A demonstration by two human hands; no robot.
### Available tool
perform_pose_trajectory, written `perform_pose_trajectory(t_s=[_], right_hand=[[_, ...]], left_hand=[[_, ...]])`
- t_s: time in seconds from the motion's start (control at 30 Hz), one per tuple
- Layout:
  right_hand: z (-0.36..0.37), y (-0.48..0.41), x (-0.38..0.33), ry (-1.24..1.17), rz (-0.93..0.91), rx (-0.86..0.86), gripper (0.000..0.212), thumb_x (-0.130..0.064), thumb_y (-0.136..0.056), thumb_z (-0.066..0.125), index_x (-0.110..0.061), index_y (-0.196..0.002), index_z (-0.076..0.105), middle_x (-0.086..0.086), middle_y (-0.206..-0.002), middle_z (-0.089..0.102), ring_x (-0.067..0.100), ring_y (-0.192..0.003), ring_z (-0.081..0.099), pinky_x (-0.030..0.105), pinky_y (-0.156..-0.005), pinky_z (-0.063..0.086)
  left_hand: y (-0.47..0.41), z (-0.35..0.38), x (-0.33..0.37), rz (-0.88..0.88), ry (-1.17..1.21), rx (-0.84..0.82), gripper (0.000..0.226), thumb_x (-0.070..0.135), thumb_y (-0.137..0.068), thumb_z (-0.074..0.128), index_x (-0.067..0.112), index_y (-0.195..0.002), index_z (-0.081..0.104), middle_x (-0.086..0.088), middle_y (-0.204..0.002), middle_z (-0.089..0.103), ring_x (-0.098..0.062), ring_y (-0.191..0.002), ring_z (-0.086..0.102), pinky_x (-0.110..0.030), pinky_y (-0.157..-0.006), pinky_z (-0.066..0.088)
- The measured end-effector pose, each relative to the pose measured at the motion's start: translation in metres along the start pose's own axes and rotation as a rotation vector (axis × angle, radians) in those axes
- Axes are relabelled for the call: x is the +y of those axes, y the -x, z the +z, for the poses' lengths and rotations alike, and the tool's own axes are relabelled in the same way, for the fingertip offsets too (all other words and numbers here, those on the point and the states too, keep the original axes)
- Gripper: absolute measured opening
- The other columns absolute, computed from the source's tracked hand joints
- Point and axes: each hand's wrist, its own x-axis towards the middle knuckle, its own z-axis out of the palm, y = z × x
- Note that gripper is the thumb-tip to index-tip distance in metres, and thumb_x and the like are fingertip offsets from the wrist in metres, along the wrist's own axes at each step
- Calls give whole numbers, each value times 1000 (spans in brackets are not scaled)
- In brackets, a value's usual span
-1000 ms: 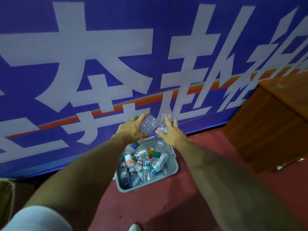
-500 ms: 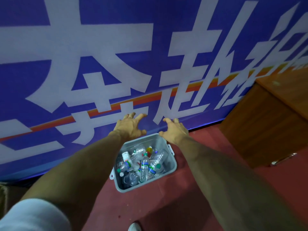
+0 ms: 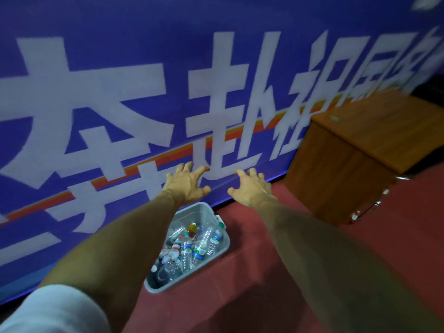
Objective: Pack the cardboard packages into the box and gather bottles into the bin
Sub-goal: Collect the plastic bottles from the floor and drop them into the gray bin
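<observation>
- Our left hand (image 3: 186, 182) and right hand (image 3: 249, 188) hang side by side, apart from each other, in front of the blue banner (image 3: 120, 68). Both have their fingers spread and a little bent, and neither has hold of anything.
- Below them the grey bin (image 3: 195, 211) stands on the red floor (image 3: 264, 272), close to the floor's far edge at the foot of the banner. Our left forearm crosses its left side.
- The bin holds a loose heap of clear plastic bottles (image 3: 192, 243), lying criss-cross, some with blue and green labels. We see no bottle outside it.
- We judge the bottle-gathering step to be in hand, with the bin well loaded and our hands free over its far end.
- No cardboard package and no box shows here, so we cannot say how far the packing has got.
- A wooden cabinet (image 3: 348, 159) stands on the floor at the right, well apart from the bin.
- Next, we think, we must turn away to find more bottles or the packages, as nothing loose lies within reach.
</observation>
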Motion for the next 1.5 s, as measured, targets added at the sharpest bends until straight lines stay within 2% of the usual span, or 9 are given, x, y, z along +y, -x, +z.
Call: perform_pose_trajectory(t_s=[0.13, 0.27, 0.43, 0.57, 0.7, 0.87, 1.27, 1.5], right_hand=[[-31, 29, 67, -18, 154, 96, 67, -53, -88, 59, -33, -147, 36, 9, -151, 31, 36, -137, 31, 53, -105, 35], [-52, 74, 131, -52, 352, 147, 72, -50, -85, 63, -39, -149, 31, 6, -151, 30, 35, -137, 30, 55, -105, 33], [-57, 166, 202, -145, 731, 211, 74, -50, -87, 61, -38, -151, 28, 8, -150, 32, 37, -136, 31, 58, -107, 34], [-44, 258, 226, -180, 1030, 247, 73, -51, -88, 61, -37, -152, 28, 9, -152, 30, 37, -137, 31, 58, -108, 34], [-27, 353, 226, -216, 1260, 310, 72, -52, -88, 61, -37, -151, 29, 8, -153, 30, 36, -139, 30, 59, -108, 34], [1, 482, 208, -261, 1511, 386, 71, -50, -89, 61, -37, -151, 29, 8, -150, 32, 35, -135, 33, 58, -105, 39], [73, 813, 135, -271, 1907, 477, 70, -47, -88, 62, -38, -149, 31, 8, -144, 36, 36, -132, 36, 55, -101, 41], [137, 963, 68, -334, 2126, 474, 68, -50, -87, 62, -38, -147, 33, 8, -148, 34, 37, -136, 33, 56, -101, 39]], left_hand=[[-17, -10, 79, 165, 9, 42, 67, 56, -91, 55, 42, -151, 29, -10, -161, 22, -31, -146, 20, -59, -109, 29], [-34, -8, 161, 379, -7, 42, 67, 57, -89, 57, 43, -150, 31, -9, -161, 22, -30, -147, 19, -60, -110, 30], [-31, 0, 257, 687, -41, -27, 67, 59, -89, 54, 45, -150, 30, -10, -161, 21, -32, -147, 16, -60, -109, 29], [19, 9, 334, 969, -37, -73, 61, 55, -90, 52, 44, -147, 34, -8, -158, 24, -30, -145, 18, -55, -109, 27], [101, 22, 399, 1242, -43, -113, 60, 55, -90, 52, 43, -147, 35, -8, -158, 24, -30, -145, 19, -56, -110, 26], [221, 37, 442, 1502, -70, -184, 60, 53, -91, 51, 43, -147, 35, -10, -161, 20, -31, -149, 12, -61, -114, 22], [561, 86, 477, 1865, -40, -320, 59, 50, -91, 52, 43, -147, 35, -9, -158, 23, -29, -147, 15, -61, -115, 21], [739, 116, 478, 2093, -106, -355, 61, 50, -90, 53, 43, -148, 35, -10, -159, 21, -30, -148, 14, -61, -114, 22]])
